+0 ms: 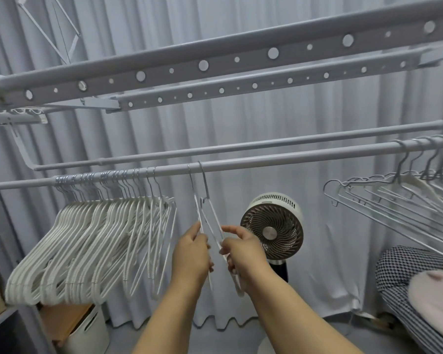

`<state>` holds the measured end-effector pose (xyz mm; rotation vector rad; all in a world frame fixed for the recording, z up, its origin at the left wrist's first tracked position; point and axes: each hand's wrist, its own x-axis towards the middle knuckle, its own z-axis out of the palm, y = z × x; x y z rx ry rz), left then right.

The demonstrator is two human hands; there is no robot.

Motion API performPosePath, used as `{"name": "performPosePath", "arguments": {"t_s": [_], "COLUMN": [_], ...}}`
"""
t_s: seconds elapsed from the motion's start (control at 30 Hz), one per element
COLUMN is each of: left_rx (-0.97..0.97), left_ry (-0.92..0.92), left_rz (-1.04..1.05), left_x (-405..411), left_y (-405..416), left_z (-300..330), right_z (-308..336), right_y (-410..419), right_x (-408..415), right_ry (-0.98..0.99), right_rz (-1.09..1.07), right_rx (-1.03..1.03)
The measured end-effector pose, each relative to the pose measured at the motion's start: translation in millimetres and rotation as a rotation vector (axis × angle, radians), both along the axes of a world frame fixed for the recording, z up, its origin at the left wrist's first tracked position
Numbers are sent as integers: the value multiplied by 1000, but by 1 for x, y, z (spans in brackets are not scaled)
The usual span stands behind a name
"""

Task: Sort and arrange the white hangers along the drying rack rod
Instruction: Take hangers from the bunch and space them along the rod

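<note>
A grey drying rack rod (266, 159) runs across the view. Several white hangers (87, 241) hang packed together on its left part. Two more white hangers (207, 215) hang by their metal hooks near the middle of the rod, turned edge-on. My left hand (191, 254) pinches the left one of the pair. My right hand (243, 249) grips the right one lower down, its index finger stretched out. A bunch of grey metal hangers (394, 192) hangs at the rod's right end.
A second rod (241, 146) runs just behind, and perforated rack bars (215, 65) cross overhead. A round fan (273, 226) stands behind my right hand against the curtain. A white bin (90, 330) and shelf sit low left; a checked cushion (404, 279) lies low right.
</note>
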<state>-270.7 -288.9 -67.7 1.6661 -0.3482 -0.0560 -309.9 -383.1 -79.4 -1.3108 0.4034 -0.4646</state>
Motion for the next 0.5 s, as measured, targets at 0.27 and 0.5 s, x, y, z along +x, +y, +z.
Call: {"name": "performPosePath", "arguments": {"t_s": [0.27,0.5], "left_rx": [-43,-48], "left_ry": [-58,-72], "left_rz": [-78,-151], "left_x": [-34,-58], "left_y": [-33,-66], "left_z": [3,3], "right_z": [-4,4], "right_y": [-36,-64], "right_x": [-30,-65], "right_ry": [-2,-32], "right_rz": [-105,-161], "right_rx": [-48,-73]}}
